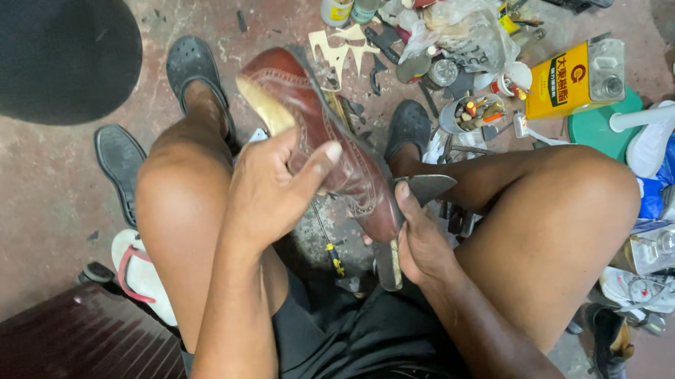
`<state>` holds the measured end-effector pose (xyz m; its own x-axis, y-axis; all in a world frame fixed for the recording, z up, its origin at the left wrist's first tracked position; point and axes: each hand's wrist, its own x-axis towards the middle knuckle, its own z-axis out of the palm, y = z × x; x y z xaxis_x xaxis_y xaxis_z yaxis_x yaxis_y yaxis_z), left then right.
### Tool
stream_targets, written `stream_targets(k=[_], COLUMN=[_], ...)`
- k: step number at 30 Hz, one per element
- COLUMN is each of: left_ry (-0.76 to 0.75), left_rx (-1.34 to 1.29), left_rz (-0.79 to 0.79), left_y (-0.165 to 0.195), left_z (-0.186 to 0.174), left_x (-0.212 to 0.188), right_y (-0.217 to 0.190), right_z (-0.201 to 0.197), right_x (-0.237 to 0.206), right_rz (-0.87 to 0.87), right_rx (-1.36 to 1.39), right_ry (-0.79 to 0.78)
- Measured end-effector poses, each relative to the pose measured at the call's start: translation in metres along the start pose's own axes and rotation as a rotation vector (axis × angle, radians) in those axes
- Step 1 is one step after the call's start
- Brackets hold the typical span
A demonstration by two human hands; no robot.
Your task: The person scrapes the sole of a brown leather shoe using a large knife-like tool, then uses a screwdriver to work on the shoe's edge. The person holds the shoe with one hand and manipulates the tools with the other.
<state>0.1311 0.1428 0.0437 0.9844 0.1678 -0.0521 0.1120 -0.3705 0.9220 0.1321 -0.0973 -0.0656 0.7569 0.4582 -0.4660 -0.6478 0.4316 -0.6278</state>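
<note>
The brown shoe (pixel 316 133) is held sole-up above the knees, gripped by the closed left hand (pixel 269 194). A blade (pixel 425 188) is clasped by the right hand (pixel 419 244) against the shoe's heel.

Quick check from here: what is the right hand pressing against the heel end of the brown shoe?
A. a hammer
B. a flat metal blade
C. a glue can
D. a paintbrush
B. The right hand holds a flat metal blade at the heel end of the brown shoe, which the left hand grips by its middle; the yellow glue can sits untouched on the floor.
</note>
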Motion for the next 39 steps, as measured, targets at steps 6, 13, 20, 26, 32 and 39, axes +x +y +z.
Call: stream_targets(k=[6, 13, 20, 26, 32, 39], left_ry=[-0.331, -0.348, -0.277, -0.200, -0.084, -0.093], left_rx=[-0.167, -0.138, -0.164, -0.362, -0.676, -0.624], left_rz=[0.133, 0.314, 0.534, 0.157, 0.227, 0.258], left_y=[0.004, 0.018, 0.051, 0.053, 0.047, 0.051], left_z=[0.006, 0.034, 0.056, 0.074, 0.063, 0.069], left_x=[-0.006, -0.020, -0.039, -0.059, -0.073, -0.092], right_y=[-0.020, -0.037, -0.056, -0.054, -0.100, -0.135], right_z=[-0.012, -0.011, -0.014, 0.002, 0.030, 0.041], right_x=[-0.012, -0.031, -0.050, -0.080, -0.127, -0.211], right_rz=[-0.148, -0.154, -0.238, -0.268, -0.369, -0.721], right_rx=[-0.061, -0.035, -0.018, -0.062, -0.265, -0.625], right_ry=[0.038, 0.145, 0.078, 0.093, -0.030, 0.040])
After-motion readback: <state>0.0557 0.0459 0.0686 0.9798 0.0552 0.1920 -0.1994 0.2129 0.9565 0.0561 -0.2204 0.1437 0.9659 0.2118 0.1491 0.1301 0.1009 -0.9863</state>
